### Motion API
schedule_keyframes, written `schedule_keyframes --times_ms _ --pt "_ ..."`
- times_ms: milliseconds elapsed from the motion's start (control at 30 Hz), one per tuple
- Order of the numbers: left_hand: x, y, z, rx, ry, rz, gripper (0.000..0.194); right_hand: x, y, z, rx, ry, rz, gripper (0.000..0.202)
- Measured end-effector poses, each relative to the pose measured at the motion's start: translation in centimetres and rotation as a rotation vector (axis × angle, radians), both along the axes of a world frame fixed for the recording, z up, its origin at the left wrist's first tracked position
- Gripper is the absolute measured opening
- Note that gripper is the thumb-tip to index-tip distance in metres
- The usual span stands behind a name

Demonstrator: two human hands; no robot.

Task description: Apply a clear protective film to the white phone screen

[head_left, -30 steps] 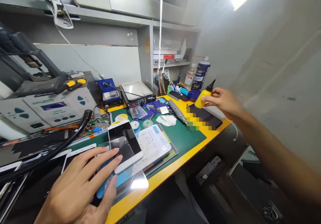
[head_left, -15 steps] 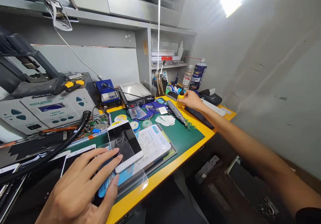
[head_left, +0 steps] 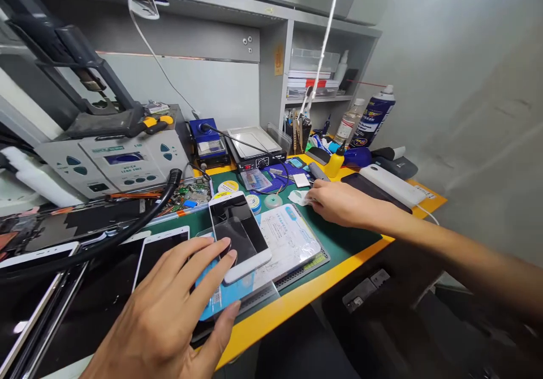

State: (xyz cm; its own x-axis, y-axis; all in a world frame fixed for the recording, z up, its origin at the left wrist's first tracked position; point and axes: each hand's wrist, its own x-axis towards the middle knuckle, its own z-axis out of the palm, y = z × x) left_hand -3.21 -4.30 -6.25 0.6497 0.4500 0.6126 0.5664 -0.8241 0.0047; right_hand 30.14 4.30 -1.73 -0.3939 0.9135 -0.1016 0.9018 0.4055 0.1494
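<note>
My left hand (head_left: 169, 300) lies with fingers stretched out, fingertips at the lower left of a white smartphone (head_left: 250, 218) with a dark screen. A clear sheet (head_left: 237, 237) partly overlaps that screen. The phone rests on a white and blue packaged box (head_left: 288, 235). My right hand (head_left: 335, 202) is farther back on the green mat, its fingers closed on a crumpled white wipe (head_left: 298, 198). Just behind it are a grey rotary tool (head_left: 317, 171), mostly hidden by the hand, and a yellow dropper bottle (head_left: 335, 166) standing upright.
A rework station (head_left: 127, 161) with a black hose (head_left: 167, 189) fills the left, near circuit boards (head_left: 195, 195) and more phones (head_left: 161, 249). A heating plate (head_left: 254, 144) stands at the back. A spray can (head_left: 373, 119) and clear bottle (head_left: 350, 121) stand back right.
My right hand has let go of the yellow bottle and come nearer, closing on the white wipe. The view has shifted left. My left hand stays at the phone.
</note>
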Motion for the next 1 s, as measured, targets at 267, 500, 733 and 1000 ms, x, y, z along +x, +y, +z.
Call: schedule_keyframes --times_ms 267,500,733,1000 --pt "0.0 -0.3 0.8 -0.015 0.086 0.025 0.042 -2.4 -0.8 2.2 0.105 0.492 -0.016 0.013" --pt "-0.2 0.7 0.8 -0.005 0.085 -0.041 0.04 -8.3 -2.8 0.5 0.174 0.478 0.492 0.023" --pt "-0.2 1.1 -0.5 0.074 0.034 -0.034 0.039 -10.0 -1.2 0.4 0.17 0.332 0.616 0.026" --pt "-0.2 0.9 -0.8 0.086 -0.003 -0.007 0.04 -8.8 -4.2 -0.1 0.09 0.427 0.642 0.016"
